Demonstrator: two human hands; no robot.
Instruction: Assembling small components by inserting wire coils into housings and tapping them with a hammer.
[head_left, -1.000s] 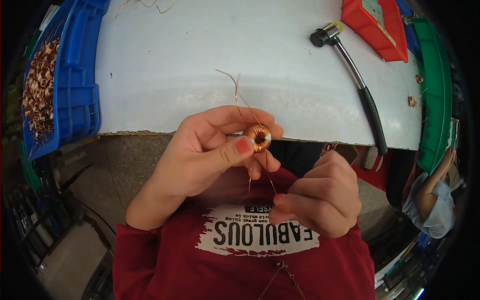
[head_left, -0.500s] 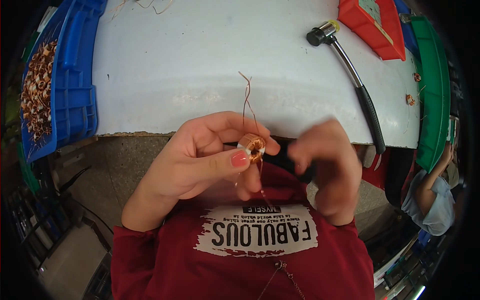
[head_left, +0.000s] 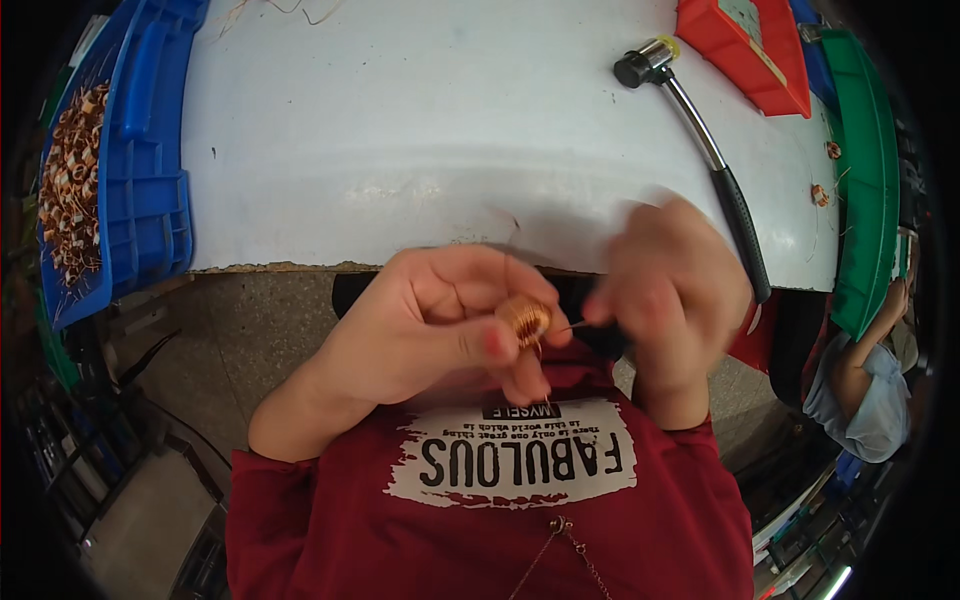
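Observation:
My left hand (head_left: 420, 325) grips a small ring-shaped copper coil (head_left: 526, 318) between thumb and fingers, in front of my chest near the table edge. Thin copper wire ends stick out of the coil, one upward and one or more below it. To the right, my right hand (head_left: 680, 290) is closed and smeared by motion. A wire end (head_left: 575, 325) stretches from the coil to its pinched fingertips, which stand a short way off the coil.
A blue bin (head_left: 145, 150) full of copper coils stands at the left. On the table's right lie a rubber-headed hammer (head_left: 697, 115), a red tray (head_left: 735, 50) and two loose coils (head_left: 820, 195). A green bin (head_left: 865, 180) is beyond; another person's arm (head_left: 885, 318) shows there.
The coil has tilted and moved slightly down and right in my left hand. My right hand, apart from it before, has moved up and right and now holds a wire end.

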